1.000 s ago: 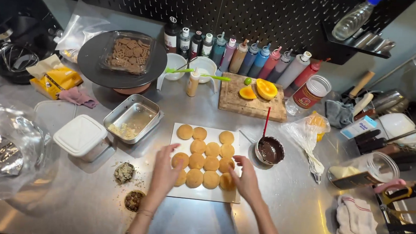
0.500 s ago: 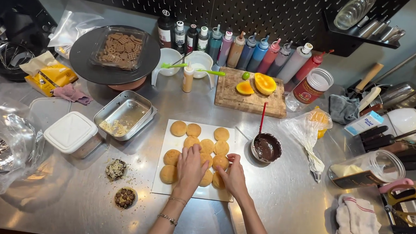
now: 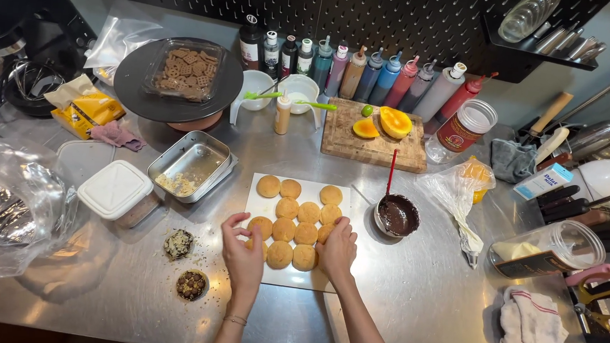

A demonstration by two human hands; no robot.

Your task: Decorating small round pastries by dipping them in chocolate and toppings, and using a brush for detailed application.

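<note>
Both hands, the left hand (image 3: 243,256) and right hand (image 3: 337,252), lay open on round cookies (image 3: 295,220), gripping nothing; a yellow packet (image 3: 86,108) sat near the worktop's (image 3: 423,303) left edge.

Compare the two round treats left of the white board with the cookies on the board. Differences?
The two coated treats are dark and crumb-topped; the plain cookies are pale golden and bare. The treats sit apart on the steel counter; the cookies are packed together on the white board, where the left hand and right hand press them. Both are round and similar in size.
</note>
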